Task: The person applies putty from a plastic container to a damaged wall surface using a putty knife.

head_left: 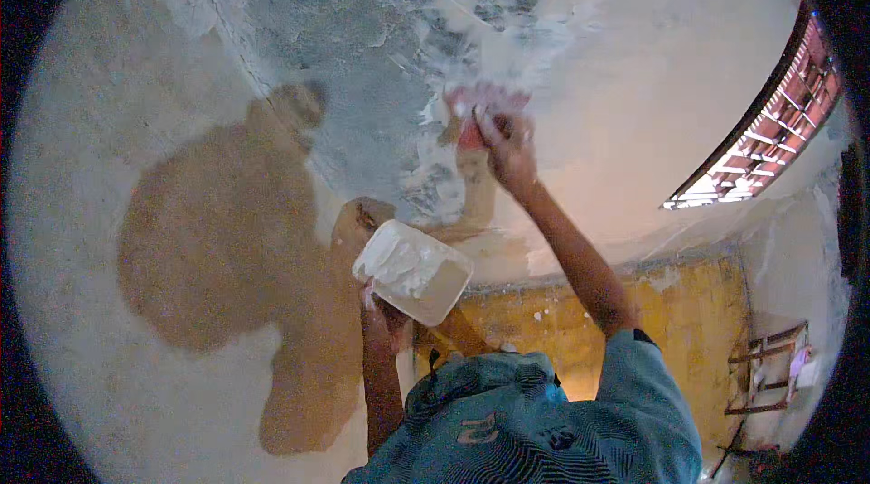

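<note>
My right hand (512,153) is closed around a reddish putty spreader (488,101). The spreader's wide edge lies against the wall (598,121), where wet white putty (517,8) meets a bare grey patch (335,22). Lower and to the left, my left hand (385,312) grips a white rectangular tub (444,294) from beneath and its left side; part of that hand is hidden by it. Thick white putty (403,262) lies inside the tub, which is tilted with its mouth in view. White smears mark the fingers of both hands.
A barred window opening (761,135) curves along the right. Below it stands a wooden frame (766,371) beside the side wall. The lower wall has a yellow band (689,303). My shadow (217,239) falls over the wall on the left, across a crack line (240,44).
</note>
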The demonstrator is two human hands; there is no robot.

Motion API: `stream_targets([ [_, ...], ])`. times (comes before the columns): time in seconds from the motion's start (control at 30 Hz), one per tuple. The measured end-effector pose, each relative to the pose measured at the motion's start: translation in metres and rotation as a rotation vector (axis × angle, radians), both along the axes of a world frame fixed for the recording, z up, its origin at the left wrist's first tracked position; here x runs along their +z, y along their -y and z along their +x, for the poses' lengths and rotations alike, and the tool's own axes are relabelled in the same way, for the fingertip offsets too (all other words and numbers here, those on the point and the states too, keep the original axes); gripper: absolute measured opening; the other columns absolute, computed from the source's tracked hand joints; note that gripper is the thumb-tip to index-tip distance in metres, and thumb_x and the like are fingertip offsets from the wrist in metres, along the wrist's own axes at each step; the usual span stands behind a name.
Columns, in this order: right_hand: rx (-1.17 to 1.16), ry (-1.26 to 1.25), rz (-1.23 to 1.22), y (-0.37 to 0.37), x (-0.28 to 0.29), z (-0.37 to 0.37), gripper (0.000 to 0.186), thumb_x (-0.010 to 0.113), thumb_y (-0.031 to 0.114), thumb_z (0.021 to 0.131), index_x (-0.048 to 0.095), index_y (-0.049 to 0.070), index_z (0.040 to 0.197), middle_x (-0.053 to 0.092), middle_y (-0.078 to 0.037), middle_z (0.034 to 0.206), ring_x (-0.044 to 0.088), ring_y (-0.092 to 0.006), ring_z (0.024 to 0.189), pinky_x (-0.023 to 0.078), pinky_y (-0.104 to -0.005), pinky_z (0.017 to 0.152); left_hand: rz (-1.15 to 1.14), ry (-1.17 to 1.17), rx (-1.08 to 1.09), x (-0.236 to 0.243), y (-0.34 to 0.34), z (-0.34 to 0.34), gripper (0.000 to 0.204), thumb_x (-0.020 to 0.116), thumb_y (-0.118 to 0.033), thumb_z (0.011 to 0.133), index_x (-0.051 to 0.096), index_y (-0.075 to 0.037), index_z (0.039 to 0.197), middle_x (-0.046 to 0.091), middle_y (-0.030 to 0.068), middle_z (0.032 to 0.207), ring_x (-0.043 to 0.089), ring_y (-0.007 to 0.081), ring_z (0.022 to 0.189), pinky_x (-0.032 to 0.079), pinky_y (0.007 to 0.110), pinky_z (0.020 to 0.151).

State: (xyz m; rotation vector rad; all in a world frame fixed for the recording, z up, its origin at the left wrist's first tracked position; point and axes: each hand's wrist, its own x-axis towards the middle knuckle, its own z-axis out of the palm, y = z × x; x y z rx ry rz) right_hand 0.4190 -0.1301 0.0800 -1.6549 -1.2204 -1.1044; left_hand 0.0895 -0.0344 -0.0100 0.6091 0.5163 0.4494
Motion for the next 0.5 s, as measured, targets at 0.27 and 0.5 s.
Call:
stream_targets([
  [0.27, 0.25, -0.275, -0.219, 0.022, 0.03, -0.09, 0.027, 0.059, 0.027, 0.093, 0.07, 0.002, 0.09, 0.051, -0.005, 0.056, 0.044, -0.0108, 0.054, 0.04, -0.0301, 0.054, 0.071, -0.074, 0.057, -0.015, -0.011, -0.008, 0.051, 0.039, -0.044, 0.097, 0.048, -0.007, 0.131, 0.057, 0.0108, 0.128, 0.059, 0.0257, 0.111, 0.05, 0.041, 0.093],
  [0.5, -0.113, 0.478, -0.203, 0.03, 0.18, -0.005, 0.048, 0.063, 0.008, 0.077, 0.059, 0.012, 0.124, 0.061, -0.007, 0.109, 0.056, -0.0216, 0.092, 0.043, -0.0351, 0.077, 0.144, 0.108, 0.033, 0.024, 0.008, 0.006, 0.051, 0.038, -0.043, 0.098, 0.046, -0.006, 0.131, 0.057, 0.0118, 0.126, 0.057, 0.0269, 0.114, 0.047, 0.042, 0.097],
])
